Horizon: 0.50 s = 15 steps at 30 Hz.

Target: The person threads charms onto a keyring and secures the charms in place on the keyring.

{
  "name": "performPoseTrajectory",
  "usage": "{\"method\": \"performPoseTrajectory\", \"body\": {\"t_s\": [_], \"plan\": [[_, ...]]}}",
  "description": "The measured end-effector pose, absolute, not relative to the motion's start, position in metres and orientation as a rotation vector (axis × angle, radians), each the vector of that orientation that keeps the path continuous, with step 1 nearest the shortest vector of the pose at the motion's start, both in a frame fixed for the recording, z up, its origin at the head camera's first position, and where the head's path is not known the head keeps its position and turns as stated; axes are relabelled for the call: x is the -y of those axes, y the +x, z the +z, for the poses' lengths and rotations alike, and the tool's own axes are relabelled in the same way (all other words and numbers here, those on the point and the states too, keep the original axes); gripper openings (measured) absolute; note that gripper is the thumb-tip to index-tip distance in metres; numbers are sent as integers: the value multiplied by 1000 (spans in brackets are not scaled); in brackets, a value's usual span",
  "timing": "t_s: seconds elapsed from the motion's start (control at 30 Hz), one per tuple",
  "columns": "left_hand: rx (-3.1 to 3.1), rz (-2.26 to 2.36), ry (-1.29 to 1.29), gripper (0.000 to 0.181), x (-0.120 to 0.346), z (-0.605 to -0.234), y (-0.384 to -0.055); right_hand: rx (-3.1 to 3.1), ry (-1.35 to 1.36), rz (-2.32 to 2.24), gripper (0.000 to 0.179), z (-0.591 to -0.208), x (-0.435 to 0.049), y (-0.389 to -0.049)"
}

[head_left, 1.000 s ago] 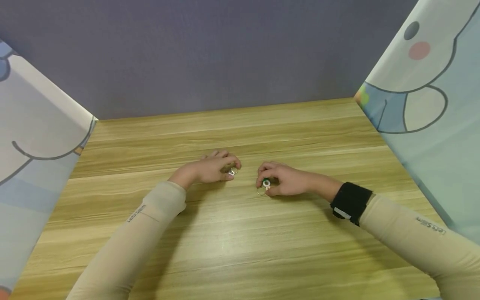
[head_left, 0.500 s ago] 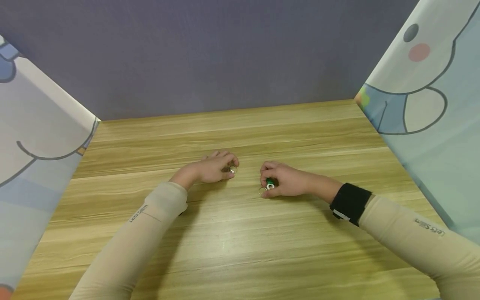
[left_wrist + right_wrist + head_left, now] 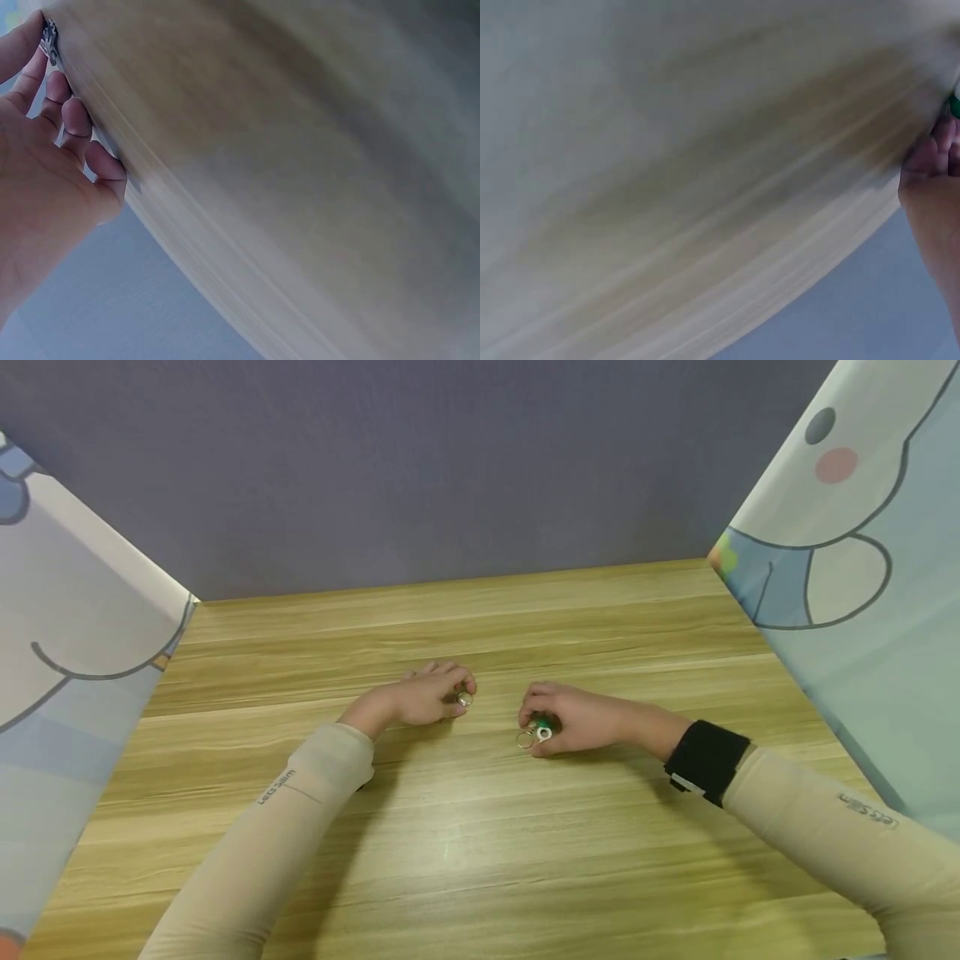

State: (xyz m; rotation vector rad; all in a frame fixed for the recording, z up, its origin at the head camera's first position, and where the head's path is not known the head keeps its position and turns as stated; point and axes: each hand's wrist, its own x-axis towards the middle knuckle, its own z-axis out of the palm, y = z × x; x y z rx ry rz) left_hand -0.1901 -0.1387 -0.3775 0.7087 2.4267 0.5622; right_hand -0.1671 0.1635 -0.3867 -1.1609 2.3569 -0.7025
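Note:
My left hand point(image 3: 423, 697) pinches a small silvery metal ring piece point(image 3: 465, 699) between thumb and forefinger, low over the wooden table point(image 3: 450, 827). In the left wrist view the metal piece point(image 3: 51, 41) shows at the fingertips, and the other fingers are bent. To the right, my right hand point(image 3: 573, 718) holds a small green-and-white keychain point(image 3: 543, 731) between thumb and fingers. Its thin metal ring point(image 3: 525, 740) sticks out to the left of the fingertips. In the right wrist view only a sliver of the keychain point(image 3: 955, 106) shows at the edge.
A dark grey-blue panel point(image 3: 450, 477) stands along the table's back edge. Panels with cartoon prints rise on the left point(image 3: 90, 577) and right point(image 3: 840, 560). Light sleeves cover both forearms, and a black strap point(image 3: 707, 762) wraps the right wrist.
The keychain in my right hand has turned and shifted slightly right, with more green showing. The metal piece in my left hand has turned a little; that hand has hardly moved.

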Motion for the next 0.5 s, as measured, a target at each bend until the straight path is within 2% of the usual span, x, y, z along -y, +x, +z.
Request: {"method": "performPoseTrajectory", "body": {"t_s": [0.23, 0.5], "plan": [[-2423, 559, 693, 24, 137, -378, -191, -2303, -1232, -681, 39, -383, -169, -171], [-2414, 551, 692, 25, 138, -377, -192, -2349, -1354, -600, 18, -382, -163, -170]]}}
